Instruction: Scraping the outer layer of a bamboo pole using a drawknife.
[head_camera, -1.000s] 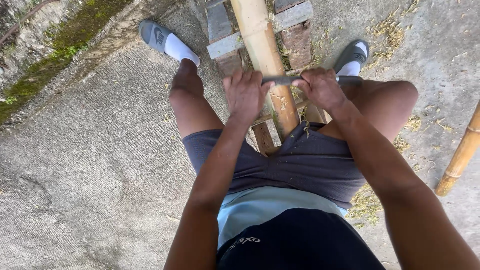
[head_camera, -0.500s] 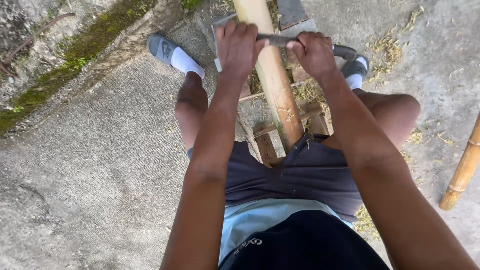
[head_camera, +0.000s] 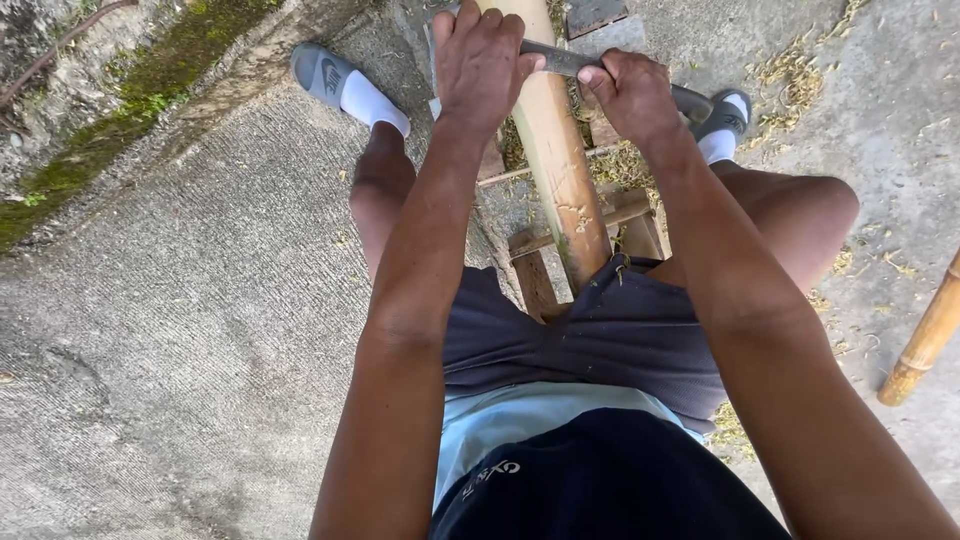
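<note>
Grey concrete ground (head_camera: 180, 330) fills the left of the view, with a mossy stone edge (head_camera: 130, 110) at ten o'clock. A grey slide sandal (head_camera: 322, 72) over a white sock sits at eleven o'clock, on the person's left foot. The person sits astride a low wooden frame (head_camera: 535, 270), seen from above, in dark shorts (head_camera: 600, 330).

The left hand (head_camera: 482, 62), at twelve o'clock, has its fingers curled shut around one end of a dark metal blade (head_camera: 560, 60). The blade lies crosswise on a pale bamboo pole (head_camera: 560, 170), touching its top surface. The pole runs from twelve o'clock down toward the centre, between the knees, and ends at the lap.

The right hand (head_camera: 630, 95), just right of the pole at one o'clock, grips the blade's other end, fingers closed around it. Both arms are stretched out forward.

Pale shavings (head_camera: 625, 165) lie on the frame beside the pole and on the ground at one o'clock. The right foot, in a dark sandal (head_camera: 725, 115), sits just past the right hand. A second bamboo pole (head_camera: 925, 340) leans in at three o'clock, well apart from the hands.
</note>
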